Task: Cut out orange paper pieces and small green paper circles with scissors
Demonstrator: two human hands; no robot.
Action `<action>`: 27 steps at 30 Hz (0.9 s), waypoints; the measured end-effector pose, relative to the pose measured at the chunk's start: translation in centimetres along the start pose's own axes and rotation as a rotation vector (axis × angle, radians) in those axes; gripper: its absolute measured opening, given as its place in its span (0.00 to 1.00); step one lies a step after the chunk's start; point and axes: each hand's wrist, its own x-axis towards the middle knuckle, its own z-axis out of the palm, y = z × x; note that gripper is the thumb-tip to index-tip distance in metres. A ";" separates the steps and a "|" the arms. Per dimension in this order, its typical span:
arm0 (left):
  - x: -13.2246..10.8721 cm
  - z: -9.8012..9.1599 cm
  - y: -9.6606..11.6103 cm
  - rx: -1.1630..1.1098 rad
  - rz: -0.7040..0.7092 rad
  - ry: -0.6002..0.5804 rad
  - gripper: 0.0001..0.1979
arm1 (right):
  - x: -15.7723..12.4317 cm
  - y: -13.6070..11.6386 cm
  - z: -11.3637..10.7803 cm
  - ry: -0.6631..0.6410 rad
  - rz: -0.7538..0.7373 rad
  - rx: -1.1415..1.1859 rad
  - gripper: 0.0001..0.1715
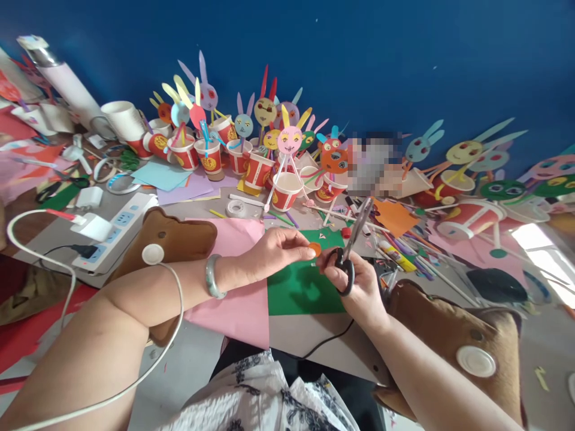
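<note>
Between the thumb and fingers of my left hand is a small round orange paper piece, held above the green sheet. My right hand is wrapped round a pair of scissors with black handles, its metal blades pointing up and away from me. The fingertips of both hands are close together. Beneath them lie a green paper sheet and, to its left, a pink paper sheet. Whether the right fingertips also touch the orange piece I cannot tell.
Paper cups with rabbit-faced figures line the back by the blue wall. A power strip and a brown cushion are at left, another cushion at right. Markers and orange paper lie right. A white cable crosses my left arm.
</note>
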 end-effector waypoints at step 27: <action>-0.2 -0.1 0.9 -0.179 0.050 0.104 0.07 | 0.0 -0.7 0.6 -0.328 -0.082 -0.339 0.41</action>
